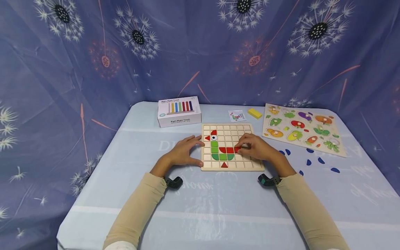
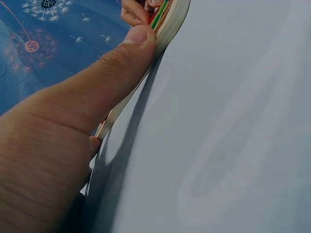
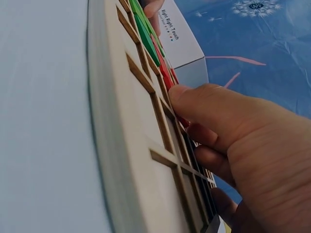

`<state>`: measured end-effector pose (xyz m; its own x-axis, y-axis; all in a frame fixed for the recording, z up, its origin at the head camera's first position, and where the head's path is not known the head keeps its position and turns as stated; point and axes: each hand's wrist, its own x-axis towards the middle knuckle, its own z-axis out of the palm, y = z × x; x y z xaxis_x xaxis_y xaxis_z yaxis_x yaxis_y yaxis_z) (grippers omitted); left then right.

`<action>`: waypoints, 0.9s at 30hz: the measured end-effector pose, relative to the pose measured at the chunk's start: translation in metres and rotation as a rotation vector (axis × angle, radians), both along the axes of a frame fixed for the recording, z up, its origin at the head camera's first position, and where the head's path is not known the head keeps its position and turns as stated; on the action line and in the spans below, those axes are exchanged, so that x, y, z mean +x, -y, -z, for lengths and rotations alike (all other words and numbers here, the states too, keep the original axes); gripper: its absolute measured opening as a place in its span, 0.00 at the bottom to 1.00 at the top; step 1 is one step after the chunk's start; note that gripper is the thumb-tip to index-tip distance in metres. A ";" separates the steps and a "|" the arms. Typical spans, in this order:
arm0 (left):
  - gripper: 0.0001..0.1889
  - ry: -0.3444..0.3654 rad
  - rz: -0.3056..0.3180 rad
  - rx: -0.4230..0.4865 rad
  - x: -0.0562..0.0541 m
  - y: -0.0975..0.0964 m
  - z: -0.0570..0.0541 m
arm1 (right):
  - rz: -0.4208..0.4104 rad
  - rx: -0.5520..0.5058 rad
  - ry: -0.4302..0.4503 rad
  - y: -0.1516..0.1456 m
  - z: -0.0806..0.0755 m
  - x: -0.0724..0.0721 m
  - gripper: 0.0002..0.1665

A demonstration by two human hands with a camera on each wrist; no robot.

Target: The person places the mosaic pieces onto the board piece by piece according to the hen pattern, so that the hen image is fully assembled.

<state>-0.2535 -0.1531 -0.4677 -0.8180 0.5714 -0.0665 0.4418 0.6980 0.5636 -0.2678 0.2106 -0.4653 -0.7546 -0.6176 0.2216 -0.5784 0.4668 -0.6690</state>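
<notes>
A wooden grid board lies in front of me, with red and green pieces forming a bird-like figure with a round eye piece. At its left edge my left hand rests with fingers and thumb spread. In the left wrist view the thumb presses the board's side. Over the right part of the grid, my right hand pinches a red piece at the end of the red row, mostly covered by the fingertips. A red triangle sits in the bottom row.
Behind the board stand a white box, a small picture card and a yellow block. A vegetable puzzle board lies at the right. Several dark blue half-round pieces are scattered in front of it.
</notes>
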 end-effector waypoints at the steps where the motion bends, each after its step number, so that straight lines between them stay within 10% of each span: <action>1: 0.44 -0.002 0.001 0.003 0.000 0.000 0.000 | 0.003 -0.003 0.008 0.000 0.000 0.000 0.10; 27: 0.44 -0.015 0.007 0.017 0.001 -0.001 -0.002 | 0.003 0.032 -0.004 0.000 -0.004 0.003 0.11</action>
